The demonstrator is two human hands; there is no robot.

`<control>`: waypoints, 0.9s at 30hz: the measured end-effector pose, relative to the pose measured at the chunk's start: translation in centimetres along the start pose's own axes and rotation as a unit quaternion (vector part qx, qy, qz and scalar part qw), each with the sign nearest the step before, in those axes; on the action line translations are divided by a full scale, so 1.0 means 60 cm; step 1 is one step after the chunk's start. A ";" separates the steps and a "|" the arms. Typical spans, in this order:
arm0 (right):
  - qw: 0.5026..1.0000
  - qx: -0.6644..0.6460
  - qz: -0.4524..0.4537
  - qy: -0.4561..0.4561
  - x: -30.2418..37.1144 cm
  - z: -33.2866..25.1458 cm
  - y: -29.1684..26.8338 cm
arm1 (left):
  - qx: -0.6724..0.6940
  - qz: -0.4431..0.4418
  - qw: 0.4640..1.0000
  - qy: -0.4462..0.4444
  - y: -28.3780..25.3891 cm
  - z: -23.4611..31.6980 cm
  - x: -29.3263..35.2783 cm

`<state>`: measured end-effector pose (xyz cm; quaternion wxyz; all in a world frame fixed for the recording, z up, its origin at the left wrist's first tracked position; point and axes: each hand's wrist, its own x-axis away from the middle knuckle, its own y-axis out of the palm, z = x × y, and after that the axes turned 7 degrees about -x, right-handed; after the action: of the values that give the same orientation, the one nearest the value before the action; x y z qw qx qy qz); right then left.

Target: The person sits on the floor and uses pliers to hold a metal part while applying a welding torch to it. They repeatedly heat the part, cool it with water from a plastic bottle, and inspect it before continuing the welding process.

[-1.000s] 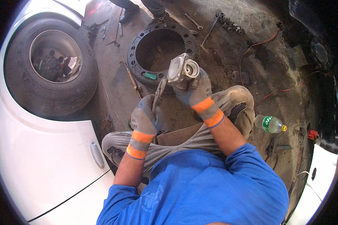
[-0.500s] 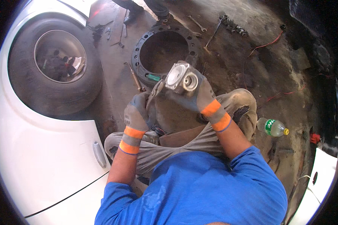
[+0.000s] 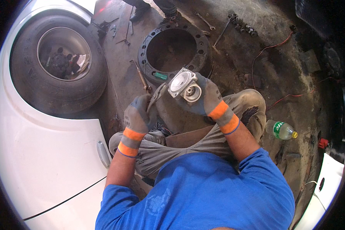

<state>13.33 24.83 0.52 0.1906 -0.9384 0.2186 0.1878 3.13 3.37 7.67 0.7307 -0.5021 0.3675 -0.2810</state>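
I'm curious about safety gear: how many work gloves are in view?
2 orange-cuffed work gloves: one on the left hand, which grips a metal hand tool; one on the right hand, holding a metal housing. More could be hidden.

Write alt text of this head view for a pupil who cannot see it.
A seated person in a blue shirt holds a boxy silver metal housing in the gloved right hand and a slender grey tool in the left hand. Beyond lies a dark metal ring; a black tyre is at left, a clear green-labelled bottle at right.
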 end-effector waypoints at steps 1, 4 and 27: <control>1.000 0.010 0.003 -0.005 0.001 0.002 -0.001 | -0.001 -0.003 1.000 -0.002 0.000 0.000 0.000; 1.000 -0.014 0.020 -0.003 -0.003 -0.011 -0.006 | -0.007 -0.009 1.000 -0.011 0.000 0.006 -0.003; 0.997 -0.052 0.015 0.062 -0.001 0.010 0.003 | -0.023 -0.052 0.997 -0.056 -0.002 0.012 -0.007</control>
<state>13.00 24.96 -0.02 0.1244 -0.9536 0.2340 0.1429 3.48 4.03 8.06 0.7228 -0.5518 0.3057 -0.2822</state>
